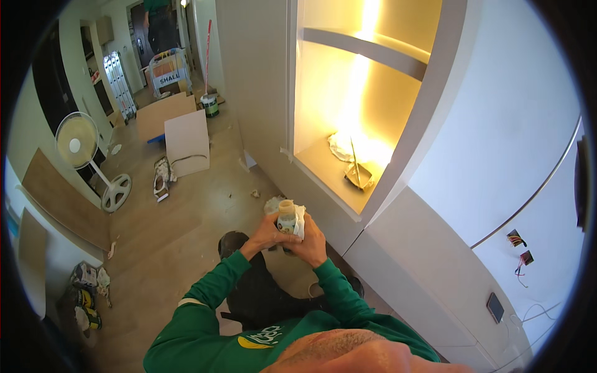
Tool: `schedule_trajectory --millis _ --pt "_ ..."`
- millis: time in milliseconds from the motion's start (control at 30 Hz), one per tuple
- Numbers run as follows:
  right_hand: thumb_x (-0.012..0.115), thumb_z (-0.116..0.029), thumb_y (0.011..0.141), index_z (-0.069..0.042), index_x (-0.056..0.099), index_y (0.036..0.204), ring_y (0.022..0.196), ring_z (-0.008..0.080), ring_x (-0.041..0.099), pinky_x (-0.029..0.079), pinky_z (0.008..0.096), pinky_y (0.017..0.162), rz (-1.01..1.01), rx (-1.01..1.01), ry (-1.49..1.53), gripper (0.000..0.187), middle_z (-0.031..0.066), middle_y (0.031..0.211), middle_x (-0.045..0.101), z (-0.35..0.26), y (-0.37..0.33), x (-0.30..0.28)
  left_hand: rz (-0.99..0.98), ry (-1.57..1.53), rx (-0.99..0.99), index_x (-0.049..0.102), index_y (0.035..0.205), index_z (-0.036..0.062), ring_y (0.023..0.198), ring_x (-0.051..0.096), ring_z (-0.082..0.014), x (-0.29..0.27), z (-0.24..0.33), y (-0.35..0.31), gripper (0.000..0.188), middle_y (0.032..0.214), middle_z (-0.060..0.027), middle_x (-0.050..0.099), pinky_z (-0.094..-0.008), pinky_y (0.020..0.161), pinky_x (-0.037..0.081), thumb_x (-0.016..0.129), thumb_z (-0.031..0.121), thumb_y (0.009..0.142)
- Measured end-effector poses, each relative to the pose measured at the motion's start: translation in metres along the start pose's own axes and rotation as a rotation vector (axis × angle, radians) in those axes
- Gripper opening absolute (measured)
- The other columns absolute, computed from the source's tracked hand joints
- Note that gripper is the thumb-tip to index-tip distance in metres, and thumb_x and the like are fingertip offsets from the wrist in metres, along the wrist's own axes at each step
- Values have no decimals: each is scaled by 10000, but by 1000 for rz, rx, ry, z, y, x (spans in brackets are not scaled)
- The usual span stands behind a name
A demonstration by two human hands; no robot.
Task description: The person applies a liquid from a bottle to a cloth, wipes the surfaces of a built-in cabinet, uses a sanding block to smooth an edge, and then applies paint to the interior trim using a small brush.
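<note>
Close in front of my body, my left hand (266, 232) is wrapped round a small bottle (286, 217) with a pale label and a tan top. I cannot tell whether that top is a cap or the open neck. My right hand (311, 244) closes on the bottle from the other side, its thumb near the label. A crumpled white cloth or paper (300, 221) is pressed between the bottle and my right hand. Part of the bottle's lower body is hidden by my fingers. A whitish crumpled thing (272, 205) shows just beyond my left fingers.
To the right stands a lit cabinet niche (311, 99); a tray-like tool with a brush (359, 176) lies on its lower shelf. Cardboard sheets (186, 140), a fan (78, 144) and a paint bucket (210, 105) are on the floor. Wires hang from wall boxes (527, 257). A person (163, 28) stands far back.
</note>
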State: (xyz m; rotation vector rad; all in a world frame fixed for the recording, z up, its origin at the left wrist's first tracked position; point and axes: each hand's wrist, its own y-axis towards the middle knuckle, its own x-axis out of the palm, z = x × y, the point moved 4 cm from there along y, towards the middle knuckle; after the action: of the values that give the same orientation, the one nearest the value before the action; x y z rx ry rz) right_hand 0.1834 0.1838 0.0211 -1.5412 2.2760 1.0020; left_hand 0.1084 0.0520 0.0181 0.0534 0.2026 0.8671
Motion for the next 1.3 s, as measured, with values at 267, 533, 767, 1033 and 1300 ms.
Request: schedule_trajectory --millis 267,533,767,1033,1300 --pt "777 -204 863 -40 534 1355 1052 221 648 529 350 910 -7 363 929 573 104 1159 675 13 2 -47 -58 -14 33 679 1114 6 974 662 -158 -22 41 5 543 1048 -70 715 -336 890 523 917 210 670" --pt "451 -462 1030 -6 488 1379 1104 266 651 539 367 939 -179 372 1632 575 137 1281 625 3 21 -65 93 193 101 681 1061 7 906 681 -161 -33 43 12 545 997 -83 722 -328 848 543 925 227 626" --pt "597 -305 1001 -13 457 1413 1139 195 570 468 332 986 93 151 853 524 128 1313 567 -21 44 -36 347 422 244 672 938 -1 815 687 -326 -16 61 28 438 863 -173 685 -383 741 534 866 220 613" --pt "701 -208 916 -35 565 1315 887 201 678 550 332 787 -113 214 812 456 142 1108 663 -32 47 -59 333 454 205 657 974 14 788 648 -152 -10 89 27 489 857 -96 694 -333 721 526 889 222 597" --pt "544 -106 1011 -42 539 1309 892 248 703 585 354 764 -25 281 1290 305 148 1056 685 -20 52 -76 151 758 386 677 932 7 763 657 -268 -40 131 25 554 862 -106 658 -378 687 522 890 349 551"
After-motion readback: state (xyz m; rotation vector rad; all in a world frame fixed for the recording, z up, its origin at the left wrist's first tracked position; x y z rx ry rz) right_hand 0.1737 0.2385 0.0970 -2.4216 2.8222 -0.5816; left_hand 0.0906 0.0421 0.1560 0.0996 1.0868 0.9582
